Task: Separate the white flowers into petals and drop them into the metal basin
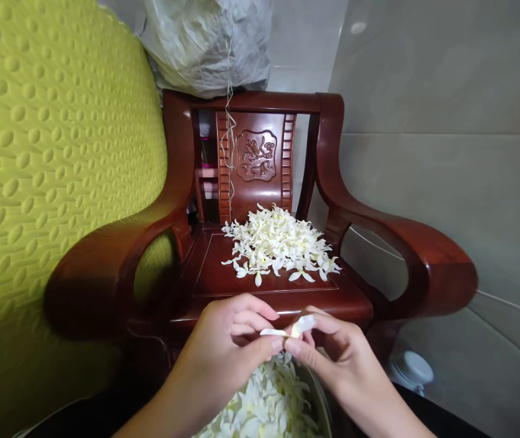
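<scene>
My left hand [225, 350] and my right hand [339, 356] meet in front of me, both pinching one small white flower [297, 327] between fingertips and thumbs. Just below them a metal bowl [322, 398] holds a heap of white flowers [266, 404]. On the seat of a small dark red wooden chair [287, 292] beyond my hands lies a spread pile of the same white flowers [280, 243].
A yellow-green textured cushion [50, 182] fills the left side, against the chair's arm. A grey plastic bag [207, 42] hangs behind the chair back, with thin string [230, 134] dangling down. Grey tiled wall on the right; a white container [412, 371] stands on the floor.
</scene>
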Available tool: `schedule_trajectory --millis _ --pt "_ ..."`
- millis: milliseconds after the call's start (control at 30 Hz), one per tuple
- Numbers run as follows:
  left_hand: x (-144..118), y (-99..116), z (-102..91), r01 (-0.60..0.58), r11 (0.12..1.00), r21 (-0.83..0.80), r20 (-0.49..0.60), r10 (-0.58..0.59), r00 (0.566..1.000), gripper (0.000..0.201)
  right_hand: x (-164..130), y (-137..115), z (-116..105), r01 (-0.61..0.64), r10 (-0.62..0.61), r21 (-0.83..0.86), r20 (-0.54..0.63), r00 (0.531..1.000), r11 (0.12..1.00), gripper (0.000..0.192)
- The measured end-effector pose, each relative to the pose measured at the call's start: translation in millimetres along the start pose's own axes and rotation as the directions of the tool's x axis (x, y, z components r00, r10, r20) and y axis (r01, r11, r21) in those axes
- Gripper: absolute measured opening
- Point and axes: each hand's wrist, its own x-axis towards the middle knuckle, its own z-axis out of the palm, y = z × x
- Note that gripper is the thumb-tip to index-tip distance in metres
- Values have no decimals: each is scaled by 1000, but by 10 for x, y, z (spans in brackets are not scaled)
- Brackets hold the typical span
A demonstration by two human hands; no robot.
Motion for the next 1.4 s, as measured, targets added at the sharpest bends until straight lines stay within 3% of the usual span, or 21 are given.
schedule_trajectory --millis 100,267,400,700,833,967,1000,1067,1167,1233,1400 --pt "5 10 -31 14 1000 7 32 -14 999 20 34 7 1 -9 8 -9 -58 998 1000 23" --pt "-4 65 -69 -111 983 149 -128 130 983 15 38 -78 -14 2 -5 -55 -57 998 998 25" --pt "-59 85 -77 -126 985 121 -53 133 990 7 9 -175 25 20 -20 -9 -12 1000 1000 27" --pt "-128 93 -117 -209 971 117 -43 215 976 26 46 -272 86 -6 4 71 33 999 997 31" --pt "-122 46 -179 -197 955 221 -21 207 978 25 16 -202 114 -78 76 63 29 997 995 29" --pt "-123 8 -288 -167 932 322 122 134 983 4 -19 -68 179 -194 194 -52 -5 981 980 37" --pt "-122 12 -302 -186 931 313 141 148 979 12 -16 -49 192 -211 211 -83 -7 977 974 38" --pt "-117 33 -298 -230 914 333 123 200 972 21 5 -43 214 -219 225 -109 45 973 970 33" --pt "-122 59 -220 -250 867 431 50 254 966 6 61 -104 237 -204 209 -48 144 967 978 21" --pt "-142 65 -159 -258 845 469 -14 299 954 19 105 -160 249 -213 204 38 179 963 976 18" --pt "-226 127 -123 -431 735 523 18 497 868 23 196 -210 278 -282 189 246 342 921 927 23"
